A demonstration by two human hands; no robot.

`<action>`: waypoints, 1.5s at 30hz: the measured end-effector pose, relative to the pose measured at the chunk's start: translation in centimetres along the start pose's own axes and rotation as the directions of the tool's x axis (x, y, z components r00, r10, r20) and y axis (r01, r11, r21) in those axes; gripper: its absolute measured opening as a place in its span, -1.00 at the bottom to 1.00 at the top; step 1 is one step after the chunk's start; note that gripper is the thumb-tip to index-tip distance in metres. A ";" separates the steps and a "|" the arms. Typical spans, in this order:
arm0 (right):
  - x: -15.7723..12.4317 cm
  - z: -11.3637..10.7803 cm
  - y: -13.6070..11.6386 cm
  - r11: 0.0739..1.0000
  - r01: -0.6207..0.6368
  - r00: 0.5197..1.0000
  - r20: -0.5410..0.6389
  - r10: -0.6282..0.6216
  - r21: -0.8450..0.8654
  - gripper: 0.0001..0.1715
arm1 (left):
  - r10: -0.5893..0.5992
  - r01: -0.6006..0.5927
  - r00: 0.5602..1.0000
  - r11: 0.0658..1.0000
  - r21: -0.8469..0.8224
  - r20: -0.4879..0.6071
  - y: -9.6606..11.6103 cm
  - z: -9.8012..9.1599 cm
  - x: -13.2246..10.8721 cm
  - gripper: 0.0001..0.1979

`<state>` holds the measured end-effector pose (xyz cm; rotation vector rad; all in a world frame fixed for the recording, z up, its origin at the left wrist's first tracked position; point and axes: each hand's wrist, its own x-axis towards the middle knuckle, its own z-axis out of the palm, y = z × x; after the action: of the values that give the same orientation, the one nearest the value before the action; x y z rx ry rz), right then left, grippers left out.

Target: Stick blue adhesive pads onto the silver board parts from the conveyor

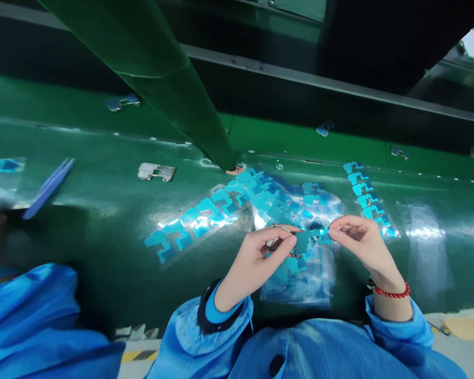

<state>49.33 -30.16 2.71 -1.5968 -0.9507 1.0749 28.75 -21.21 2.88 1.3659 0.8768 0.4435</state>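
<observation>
My left hand (256,258) pinches a small circuit board (277,243) between thumb and fingers, above the green bench. A shiny blue film piece (307,240) lies along the board and reaches toward my right hand (355,239). My right thumb and forefinger are closed on the far end of that film. Below both hands is a pile of clear sheets with blue film cutouts (296,266). One strip of cutouts (197,223) slants away to the left of the pile, another strip (369,200) to the right. My fingers hide part of the board.
A bare circuit board (156,171) and blue tweezers (49,188) lie on the left. A green post (169,79) slants down to the bench's back. Several small boards, one blue (324,129), sit on the rear ledge. A co-worker's blue sleeve (35,316) is at left.
</observation>
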 end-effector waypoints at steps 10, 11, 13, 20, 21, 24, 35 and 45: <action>-1.2 -0.3 -0.5 0.954 0.128 0.964 -0.193 -0.184 -0.269 -0.94 | -0.112 0.110 0.994 0.966 -0.236 0.002 -1.3 0.3 0.4 -0.67; -1.2 -0.4 -0.4 0.960 0.126 0.959 -0.218 -0.182 -0.250 -0.95 | -0.116 0.105 0.993 0.960 -0.261 -0.028 -1.4 0.4 0.4 -0.63; -0.9 -0.3 0.0 0.980 0.108 0.961 -0.235 -0.146 -0.168 -0.95 | -0.126 0.091 0.987 0.946 -0.312 -0.096 -1.5 0.7 0.6 -0.54; 0.3 1.4 1.8 0.988 -0.011 0.991 -0.130 0.032 0.156 -0.88 | -0.162 0.094 0.968 0.940 -0.327 -0.190 -1.9 1.9 1.5 -0.74; 0.4 1.6 1.9 0.984 -0.021 0.992 -0.121 0.043 0.178 -0.88 | -0.147 0.080 0.966 0.952 -0.295 -0.214 -1.9 2.1 1.5 -0.73; 0.4 1.9 1.9 0.979 -0.030 0.991 -0.120 0.055 0.200 -0.87 | -0.110 0.052 0.954 0.977 -0.209 -0.279 -1.8 2.2 1.4 -0.72; 0.1 1.5 1.3 0.995 0.018 0.990 -0.142 -0.003 0.100 -0.95 | -0.180 0.136 0.983 0.833 -0.536 -0.030 -1.1 1.4 0.8 -0.58; -0.6 0.6 0.2 0.995 0.078 0.987 -0.146 -0.068 0.064 -0.95 | -0.138 0.154 0.988 0.780 -0.607 0.073 -1.1 1.5 0.4 -0.69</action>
<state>48.59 -30.61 2.54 -1.5489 -0.8596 0.9195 29.90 -22.05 1.67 0.6928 0.7218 0.5318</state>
